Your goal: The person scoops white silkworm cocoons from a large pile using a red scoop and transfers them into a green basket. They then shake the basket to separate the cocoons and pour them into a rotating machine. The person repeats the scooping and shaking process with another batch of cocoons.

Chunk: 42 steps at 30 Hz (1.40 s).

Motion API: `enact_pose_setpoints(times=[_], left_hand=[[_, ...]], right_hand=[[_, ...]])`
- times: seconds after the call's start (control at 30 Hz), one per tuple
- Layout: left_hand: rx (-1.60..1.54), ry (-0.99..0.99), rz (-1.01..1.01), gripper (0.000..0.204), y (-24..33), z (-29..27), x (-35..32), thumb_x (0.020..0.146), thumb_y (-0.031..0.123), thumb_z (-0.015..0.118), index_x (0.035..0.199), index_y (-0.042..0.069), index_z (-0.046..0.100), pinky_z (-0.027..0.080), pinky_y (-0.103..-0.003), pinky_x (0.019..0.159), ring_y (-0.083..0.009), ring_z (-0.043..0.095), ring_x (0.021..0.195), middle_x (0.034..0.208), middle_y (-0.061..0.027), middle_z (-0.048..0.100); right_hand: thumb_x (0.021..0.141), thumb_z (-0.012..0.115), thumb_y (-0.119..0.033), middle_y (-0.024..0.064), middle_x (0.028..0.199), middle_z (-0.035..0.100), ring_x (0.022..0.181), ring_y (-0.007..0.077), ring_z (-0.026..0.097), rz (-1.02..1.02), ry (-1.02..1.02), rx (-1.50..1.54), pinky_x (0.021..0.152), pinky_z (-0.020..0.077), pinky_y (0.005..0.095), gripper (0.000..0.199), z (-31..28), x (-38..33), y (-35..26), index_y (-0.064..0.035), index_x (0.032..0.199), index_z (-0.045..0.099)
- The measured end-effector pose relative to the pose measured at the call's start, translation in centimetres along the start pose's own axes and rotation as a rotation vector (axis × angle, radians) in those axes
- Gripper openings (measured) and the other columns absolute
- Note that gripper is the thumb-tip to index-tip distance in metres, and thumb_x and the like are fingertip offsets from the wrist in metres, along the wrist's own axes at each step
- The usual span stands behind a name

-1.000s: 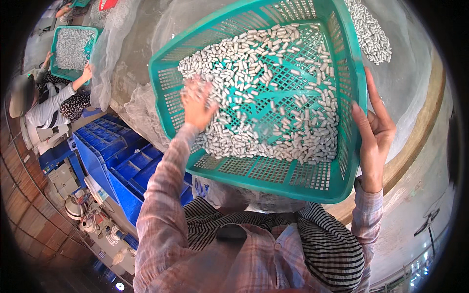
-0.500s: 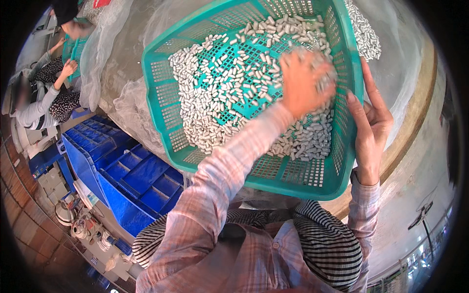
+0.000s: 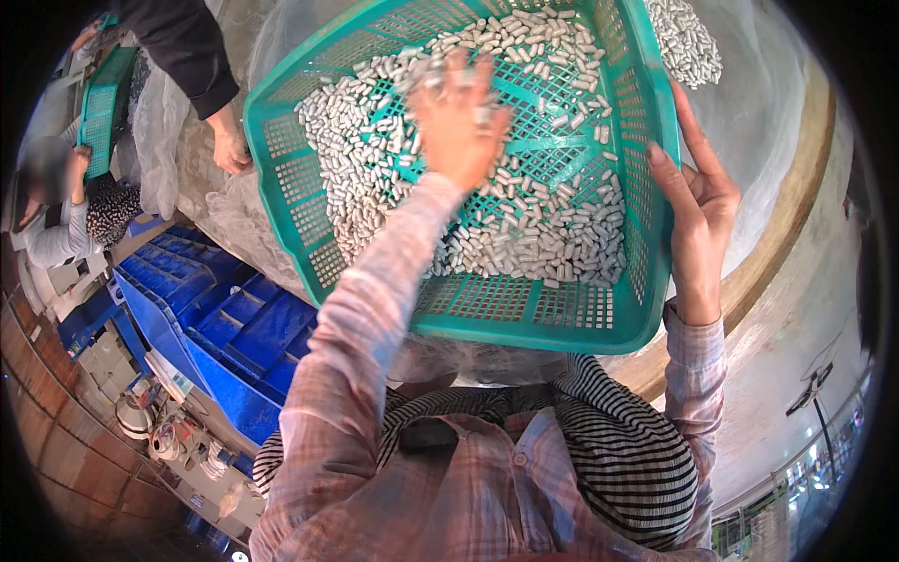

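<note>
A green plastic mesh basket holds a loose layer of small whitish capsule-shaped pieces. My left hand is inside it, palm down with fingers spread, blurred by motion among the pieces. A few of them show at its fingers. With my right hand I hold the basket's right rim, thumb and fingers along the wall; part of the grip is hidden. The basket's mesh floor shows through the pieces in the middle and at the upper right.
More capsule pieces lie beyond the basket's right rim on a clear plastic sheet. Another person's dark sleeve and hand reach near the left rim. Blue divided bins stand at left; further off, someone holds a green basket.
My left hand has swept left across the basket, shifting pieces leftward and baring mesh at the right. My right hand still grips the rim. The other person's hand has come beside the basket.
</note>
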State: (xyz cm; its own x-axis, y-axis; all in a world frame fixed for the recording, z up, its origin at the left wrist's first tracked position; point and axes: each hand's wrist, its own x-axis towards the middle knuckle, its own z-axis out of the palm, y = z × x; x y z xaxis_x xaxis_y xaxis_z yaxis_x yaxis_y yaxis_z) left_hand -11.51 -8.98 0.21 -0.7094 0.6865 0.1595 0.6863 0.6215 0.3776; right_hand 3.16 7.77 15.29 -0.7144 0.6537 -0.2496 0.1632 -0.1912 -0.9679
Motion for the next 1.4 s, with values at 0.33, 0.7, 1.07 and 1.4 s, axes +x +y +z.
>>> enact_pose_setpoints(times=[0.33,0.7,1.07,1.4], left_hand=[[0.124,-0.666,0.357,0.066,-2.0,-3.4,-10.0,0.089,0.050,0.052,0.148,0.030,0.029,-0.002,-0.071,0.108,-0.0337,0.010,0.145,0.157,0.0024,0.019],[-0.132,0.424,-0.331,0.044,-10.2,1.6,-2.5,0.081,0.017,0.066,0.123,0.006,0.054,0.032,-0.044,0.103,-0.0327,0.044,0.116,0.120,-0.0165,0.053],[-0.065,-0.600,0.499,0.067,3.3,2.6,-10.6,0.087,0.046,0.055,0.147,0.032,0.030,0.005,-0.062,0.113,-0.0266,0.013,0.146,0.158,0.0003,0.018],[0.270,-0.027,-0.125,0.069,-8.1,0.6,-1.3,0.089,0.049,0.051,0.149,0.020,0.030,0.011,-0.064,0.109,-0.0399,0.016,0.142,0.156,-0.0131,0.020]], right_hand=[[0.089,0.060,0.000,0.0059,0.102,0.067,0.080,0.0030,0.057,0.014,0.033,-0.041,0.078,0.0453,0.0181,0.053,-4.8,2.3,8.2,-0.0023,0.140,0.044],[0.090,0.056,0.003,0.0104,0.136,0.051,0.112,0.0129,0.054,0.031,0.006,0.051,0.098,0.0412,0.0268,0.052,-4.5,1.6,10.1,0.0014,0.140,0.041],[0.091,0.058,0.001,0.0110,0.132,0.055,0.108,0.0110,0.056,0.034,-0.011,0.033,0.095,0.0437,0.0254,0.052,-4.7,1.5,10.0,0.0006,0.140,0.041],[0.090,0.058,0.002,0.0106,0.129,0.058,0.106,0.0113,0.057,0.016,0.016,0.065,0.094,0.0437,0.0253,0.053,-4.4,1.7,10.0,0.0000,0.140,0.041]])
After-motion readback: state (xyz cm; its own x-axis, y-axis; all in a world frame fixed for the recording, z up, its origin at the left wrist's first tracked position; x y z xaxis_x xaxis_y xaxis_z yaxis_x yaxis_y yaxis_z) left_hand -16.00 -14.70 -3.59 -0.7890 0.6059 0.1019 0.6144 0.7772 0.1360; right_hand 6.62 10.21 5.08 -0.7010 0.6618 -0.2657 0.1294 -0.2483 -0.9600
